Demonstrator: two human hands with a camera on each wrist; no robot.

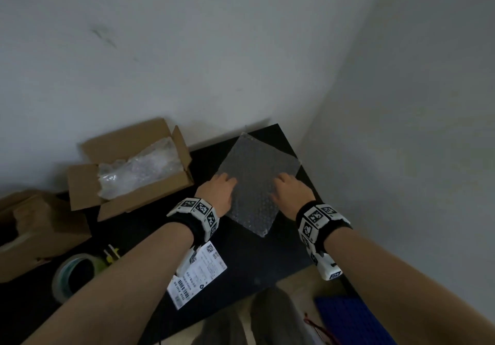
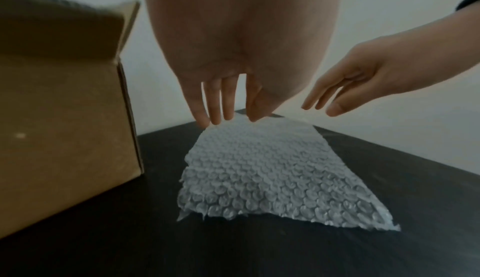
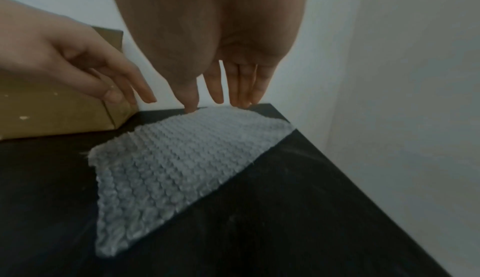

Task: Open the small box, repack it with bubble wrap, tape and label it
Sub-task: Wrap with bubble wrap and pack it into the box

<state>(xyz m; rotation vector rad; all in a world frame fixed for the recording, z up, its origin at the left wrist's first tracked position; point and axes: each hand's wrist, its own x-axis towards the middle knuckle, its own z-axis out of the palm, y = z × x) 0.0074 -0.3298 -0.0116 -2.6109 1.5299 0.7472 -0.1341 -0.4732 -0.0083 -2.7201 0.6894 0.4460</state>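
Note:
A flat square sheet of bubble wrap (image 1: 258,168) (image 2: 272,178) (image 3: 168,158) lies on the black table (image 1: 246,259) near its far right corner. My left hand (image 1: 225,184) (image 2: 226,117) rests with straight fingers on the sheet's left part. My right hand (image 1: 284,186) (image 3: 221,100) is spread on its right part, fingertips down on the wrap. Neither hand grips anything. The small cardboard box (image 1: 131,168) (image 2: 64,127) (image 3: 59,107) stands open to the left, flaps up, with crumpled clear bubble wrap inside.
A white shipping label (image 1: 198,272) lies under my left forearm. A roll of clear tape (image 1: 72,275) and a small yellow tool (image 1: 111,255) sit at the near left, a second brown box (image 1: 40,227) beyond them. White walls close the back and right. A blue object (image 1: 351,320) lies below the table.

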